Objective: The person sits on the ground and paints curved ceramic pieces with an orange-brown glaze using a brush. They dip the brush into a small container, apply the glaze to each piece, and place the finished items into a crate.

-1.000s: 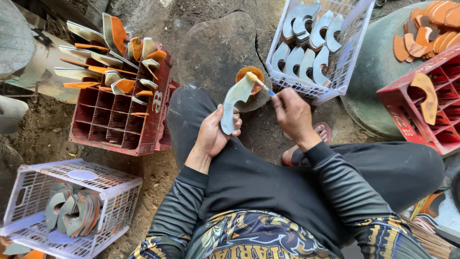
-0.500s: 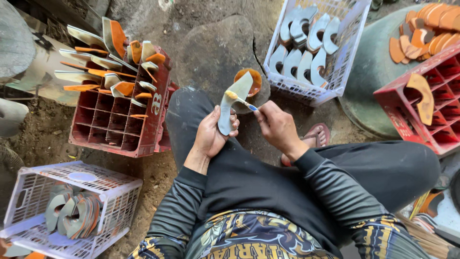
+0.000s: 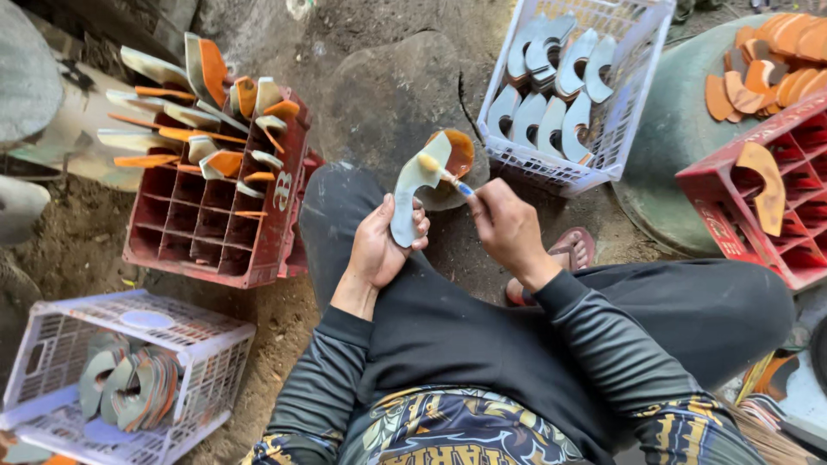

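My left hand (image 3: 381, 248) holds a curved pale grey shoe-sole piece (image 3: 412, 194) upright by its lower end, above my knee. My right hand (image 3: 506, 227) grips a small brush (image 3: 446, 178) whose yellowish tip touches the upper part of the piece. Just behind the piece sits a small round pot with orange glue (image 3: 457, 151) on a dark stone (image 3: 388, 95).
A red crate (image 3: 215, 232) at left holds glued grey-and-orange pieces. A white basket (image 3: 594, 168) ahead holds grey pieces. Another white basket (image 3: 129, 379) sits at lower left, a second red crate (image 3: 758, 215) at right, with orange pieces (image 3: 758, 60) piled behind it.
The brush has moved leftward along the top of the piece, and my right hand has shifted left with it. My left hand keeps the piece in about the same place.
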